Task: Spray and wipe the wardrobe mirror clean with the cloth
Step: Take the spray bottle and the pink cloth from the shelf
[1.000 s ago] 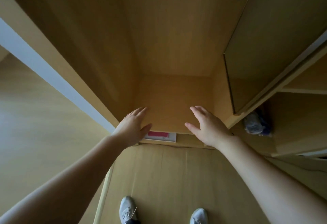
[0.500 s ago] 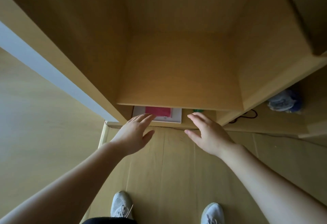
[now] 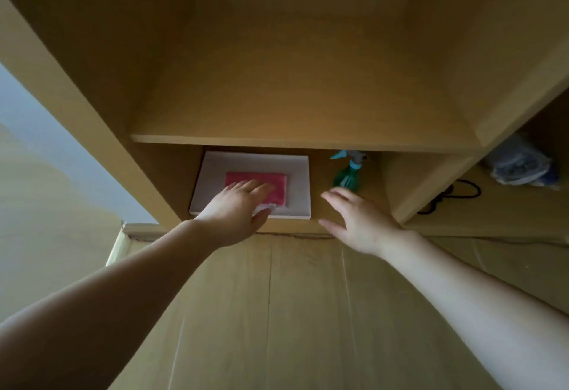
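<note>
Head view, listed from me outward. Item: pale wood-grain floor, matte, boards running away from me, under two bare forearms. Item: left hand, fingers straight and close together, holding nothing, the tips lying over the near-left part of the cloth; I cannot tell whether they press it or hover just above. Item: right hand, fingers spread wide and empty, the tips just short of the spray bottle, not touching. Item: cloth, pink, folded into a flat rectangle, soft-looking, long axis running left to right, so crosswise to the left fingers; it lies on a flat white board on the wardrobe's bottom level, directly ahead of the left hand, which is the nearer one. Item: spray bottle, translucent green plastic, pale blue trigger head, right of the board and apart from it; its body is toward the right hand, its head beyond, nozzle pointing left. I judge each hand takes the thing straight in front of it: a flat pinch for the cloth, a wrap round the bottle's body. Item: shelf, smooth tan laminate, overhanging both things, so I would keep the reach low. Item, far right compartment: a black cord and a crumpled plastic bundle. Mirror: not in view.
</note>
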